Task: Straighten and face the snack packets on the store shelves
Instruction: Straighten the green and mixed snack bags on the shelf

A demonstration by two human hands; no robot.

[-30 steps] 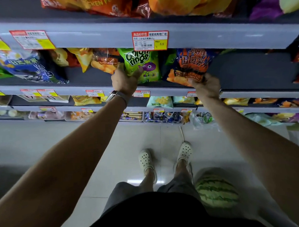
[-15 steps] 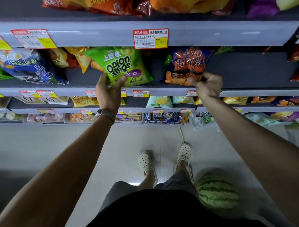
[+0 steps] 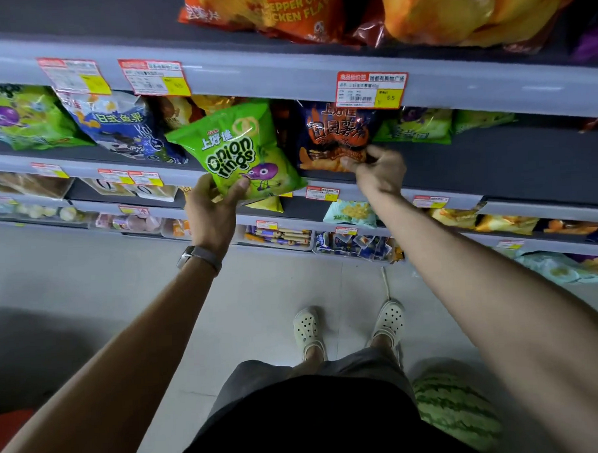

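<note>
My left hand [image 3: 210, 209] grips the bottom edge of a green onion rings packet [image 3: 236, 152], held tilted in front of the middle shelf [image 3: 493, 163], out past its front lip. To its right, my right hand [image 3: 379, 169] pinches the lower corner of a dark blue and orange chips packet [image 3: 334, 135] that stands upright on that shelf. Further onion rings packets lie behind it at the right [image 3: 420, 127] and at the far left [image 3: 22, 116]. A blue fish-snack packet [image 3: 118, 126] leans to the left of the held bag.
Price tags [image 3: 370, 89] hang on the grey shelf lips. Large orange chip bags [image 3: 281, 11] fill the top shelf. Lower shelves [image 3: 547, 212] hold small packets and trays. A watermelon [image 3: 453, 411] lies on the tiled floor by my right foot.
My left hand has pulled the onion rings packet off the shelf, down and toward me, and tilted it. My right hand keeps hold of the blue and orange packet. The view has shifted right.
</note>
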